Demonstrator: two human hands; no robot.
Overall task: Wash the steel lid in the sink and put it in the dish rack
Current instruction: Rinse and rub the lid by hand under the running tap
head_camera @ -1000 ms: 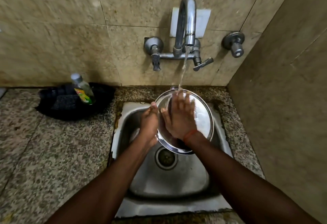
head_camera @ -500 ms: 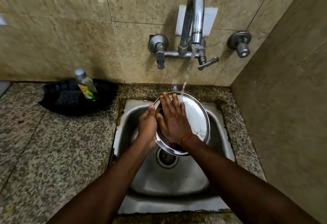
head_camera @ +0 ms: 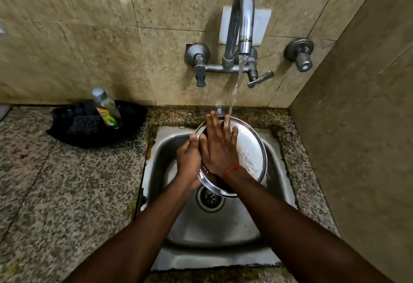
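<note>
The left hand (head_camera: 188,160) grips the left rim of the round steel lid (head_camera: 250,148), thumb on top. The right hand (head_camera: 218,148) lies flat on the lid's inner face, fingers straight and holding nothing. Since a second ago it has slid toward the lid's left side, baring more of the right half. The lid is held tilted over the steel sink (head_camera: 212,260), above the drain, and tap water (head_camera: 234,88) falls onto the fingers. On the speckled granite counter (head_camera: 55,193), a black tray (head_camera: 134,115) holds a clear soap bottle (head_camera: 107,110) and a dark scrub pad (head_camera: 82,124).
</note>
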